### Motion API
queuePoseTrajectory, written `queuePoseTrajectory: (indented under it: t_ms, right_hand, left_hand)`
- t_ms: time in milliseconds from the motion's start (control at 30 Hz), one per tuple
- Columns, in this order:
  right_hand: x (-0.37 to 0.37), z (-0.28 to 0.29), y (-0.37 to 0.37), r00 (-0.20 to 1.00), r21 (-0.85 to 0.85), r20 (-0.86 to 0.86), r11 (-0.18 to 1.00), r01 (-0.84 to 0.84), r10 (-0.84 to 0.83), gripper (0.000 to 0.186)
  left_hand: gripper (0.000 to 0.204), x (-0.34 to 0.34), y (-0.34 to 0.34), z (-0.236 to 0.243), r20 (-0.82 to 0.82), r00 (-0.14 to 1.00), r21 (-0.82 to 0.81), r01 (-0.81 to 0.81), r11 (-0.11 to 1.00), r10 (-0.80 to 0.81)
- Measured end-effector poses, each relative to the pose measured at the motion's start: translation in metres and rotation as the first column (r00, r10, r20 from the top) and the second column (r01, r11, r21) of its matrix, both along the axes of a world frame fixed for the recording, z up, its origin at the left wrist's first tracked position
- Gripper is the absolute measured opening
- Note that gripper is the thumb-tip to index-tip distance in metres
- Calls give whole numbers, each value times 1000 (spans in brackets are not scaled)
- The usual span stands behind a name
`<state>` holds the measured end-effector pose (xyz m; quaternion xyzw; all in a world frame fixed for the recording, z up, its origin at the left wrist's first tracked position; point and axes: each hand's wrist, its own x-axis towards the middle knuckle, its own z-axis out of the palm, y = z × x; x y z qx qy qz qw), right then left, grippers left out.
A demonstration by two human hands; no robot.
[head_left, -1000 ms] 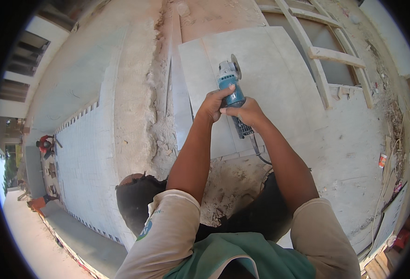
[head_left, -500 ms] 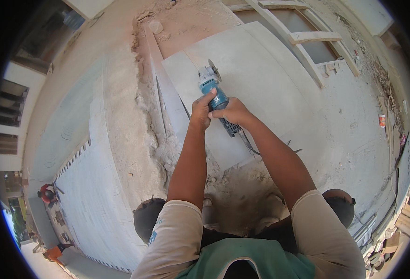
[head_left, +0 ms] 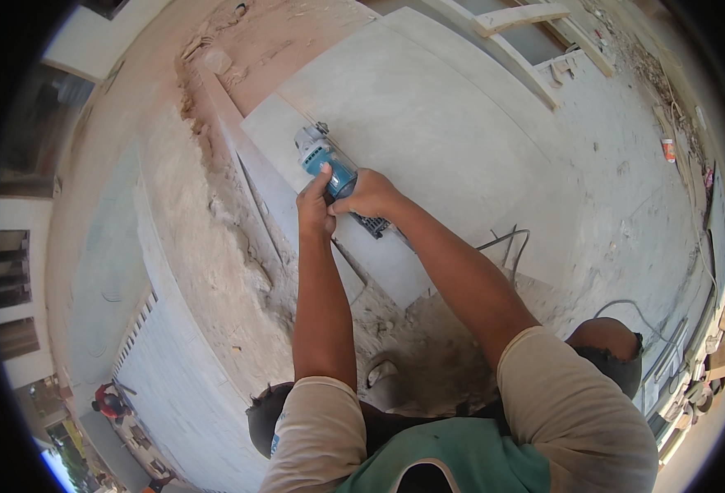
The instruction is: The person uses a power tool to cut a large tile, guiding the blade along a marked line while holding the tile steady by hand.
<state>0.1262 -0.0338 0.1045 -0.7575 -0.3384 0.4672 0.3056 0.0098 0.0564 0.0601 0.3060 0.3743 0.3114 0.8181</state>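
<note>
Both hands grip a blue angle grinder (head_left: 320, 156) with a grey metal head. My left hand (head_left: 316, 204) is closed round its near left side, thumb along the body. From the right, my right hand (head_left: 369, 195) wraps the rear of the body. The head lies over a large pale flat sheet (head_left: 436, 115), by a thin straight line running across it. The disc shows nearly edge-on; whether it touches the sheet I cannot tell. A dark cord (head_left: 502, 243) loops past my right forearm.
A broken concrete edge (head_left: 235, 222) and a narrow strip (head_left: 227, 107) run left of the sheet. A wooden frame (head_left: 510, 41) lies beyond it at the right. An orange-and-white cup (head_left: 668, 149) is farther right. Another person (head_left: 112, 401) is far off at the lower left.
Both hands have moved the grinder left across the sheet, toward its left edge. Its disc has turned more edge-on. The view has shifted, and more of the cord shows.
</note>
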Motion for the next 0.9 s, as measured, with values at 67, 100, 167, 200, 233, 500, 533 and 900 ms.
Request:
queuePoseTrajectory:
  t_ms: [67, 100, 167, 200, 233, 500, 533, 900]
  right_hand:
    - [2, 3, 0, 1000, -13, -29, 1000, -9, 9, 68]
    - [3, 4, 0, 999, -19, -43, 1000, -16, 15, 69]
    - [2, 0, 1, 1000, -2, -11, 1000, -8, 8, 66]
    - [2, -1, 3, 1000, 9, 9, 1000, -6, 6, 65]
    - [3, -1, 4, 1000, 4, 17, 1000, -1, 1, 65]
    - [3, -3, 8, 1000, 0, 4, 1000, -24, 24, 58]
    - [4, -3, 8, 1000, 5, -5, 1000, -20, 20, 58]
    - [4, -6, 12, 1000, -31, 9, 999, -21, 21, 56]
  left_hand:
    - [50, -1, 1, -2, -5, 1000, 0, -6, 1000, 6]
    - [49, -1, 1, -2, -10, 1000, -2, -9, 1000, 9]
    - [48, -2, 2, -4, -21, 1000, -6, 18, 1000, -18]
    - [48, -1, 4, -5, -23, 999, -5, 48, 999, -48]
    - [48, -2, 6, -6, -26, 997, -5, 77, 997, -77]
    - [46, -2, 7, -6, -33, 998, -7, 56, 998, -56]
    - [46, -1, 6, -4, -33, 998, -4, 49, 999, -49]
    - [45, 1, 6, -6, -52, 999, -13, 3, 1000, -3]
